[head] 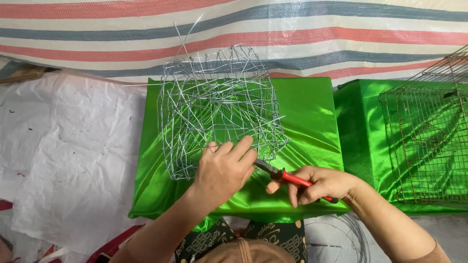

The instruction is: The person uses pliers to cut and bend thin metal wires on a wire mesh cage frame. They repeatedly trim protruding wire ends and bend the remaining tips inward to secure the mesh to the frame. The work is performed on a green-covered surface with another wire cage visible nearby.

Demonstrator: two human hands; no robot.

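A tangled basket of silver wire (219,102) stands on a box draped in shiny green cloth (307,122). My left hand (224,168) rests against the near lower side of the wire basket, fingers pressing on the wires. My right hand (321,185) grips red-handled pliers (287,176), whose dark jaws point left under my left hand's fingers at the basket's lower edge. Loose wire ends stick up from the basket's top.
A second green-draped box (360,126) at the right carries a rusty wire mesh cage (429,136). White plastic sheeting (63,160) covers the ground at left. A striped tarp (292,34) hangs behind. A coil of thin wire (341,238) lies near my knees.
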